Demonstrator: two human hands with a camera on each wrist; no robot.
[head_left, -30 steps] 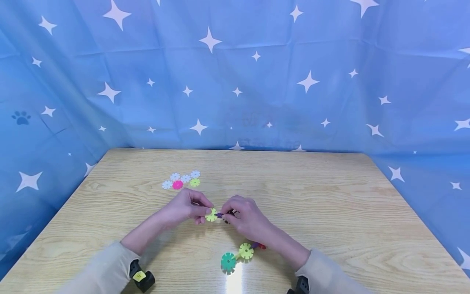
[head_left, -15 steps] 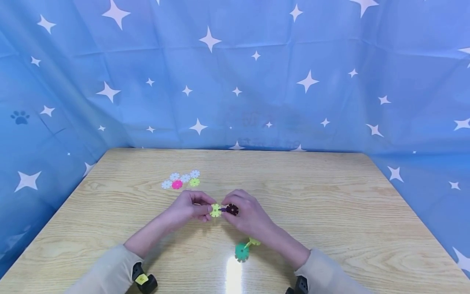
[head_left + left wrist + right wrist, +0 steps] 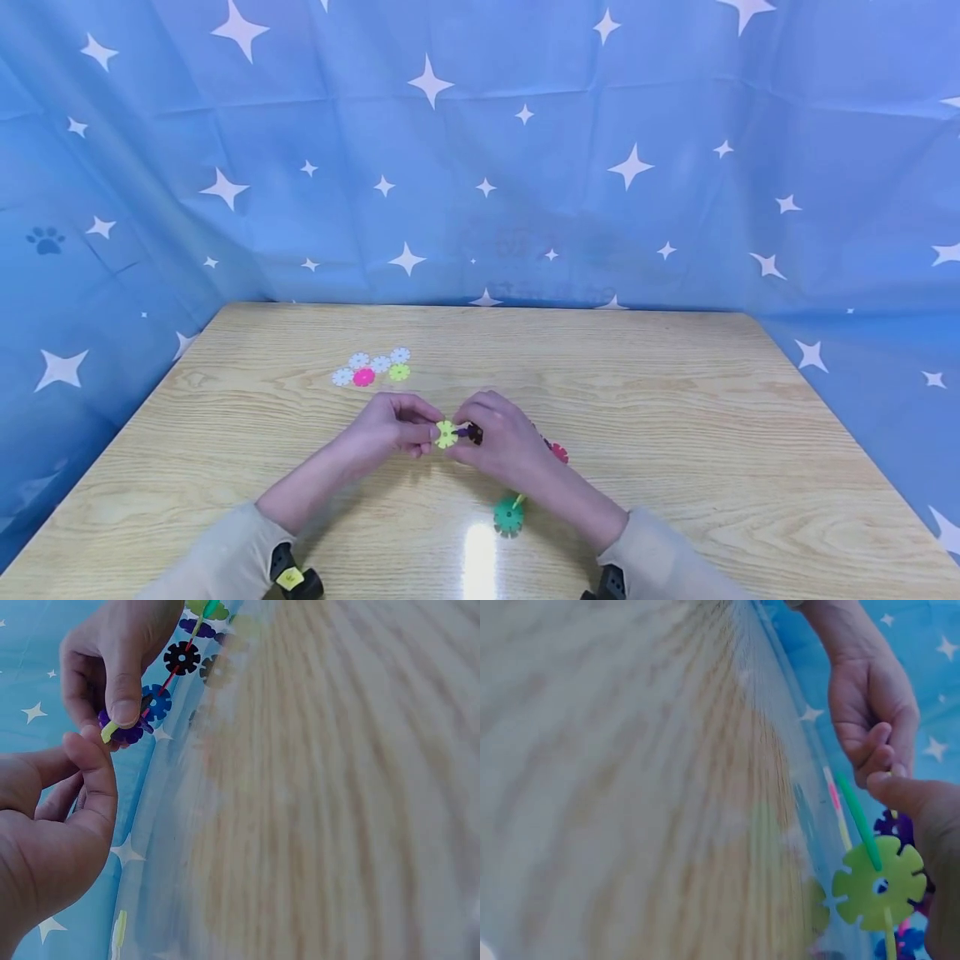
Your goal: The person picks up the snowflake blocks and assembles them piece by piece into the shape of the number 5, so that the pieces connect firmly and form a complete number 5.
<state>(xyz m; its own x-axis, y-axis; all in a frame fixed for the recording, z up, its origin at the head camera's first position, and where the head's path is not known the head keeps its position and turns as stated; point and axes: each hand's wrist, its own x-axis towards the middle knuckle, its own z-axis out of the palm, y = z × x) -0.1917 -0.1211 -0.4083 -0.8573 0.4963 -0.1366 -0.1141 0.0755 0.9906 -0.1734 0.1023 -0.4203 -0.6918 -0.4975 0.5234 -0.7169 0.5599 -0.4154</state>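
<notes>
My left hand (image 3: 386, 427) pinches a yellow notched interlocking disc (image 3: 446, 434) between thumb and fingers. Facing it, my right hand (image 3: 501, 440) grips the end of a chain of such discs, with a purple disc (image 3: 120, 733) under the thumb. The yellow disc, edge-on in the left wrist view, meets the purple one there. From the right hand trail a blue disc (image 3: 159, 705) and a black disc (image 3: 182, 658). A green disc (image 3: 508, 517) hangs below the right wrist, and a red disc (image 3: 559, 452) shows beyond it. A yellow-green disc (image 3: 862, 907) of the chain fills the right wrist view's corner.
Loose discs lie flat on the wooden table (image 3: 675, 400) behind the left hand: a pink disc (image 3: 363, 377), a yellow-green disc (image 3: 400, 372) and several pale discs (image 3: 342, 377). A blue star-printed curtain (image 3: 480, 150) rises behind the table.
Both hands stay close together, the left having shifted slightly right with the yellow disc. The dangling chain has swung: its green disc moved right, and a red disc now shows right of the right hand.
</notes>
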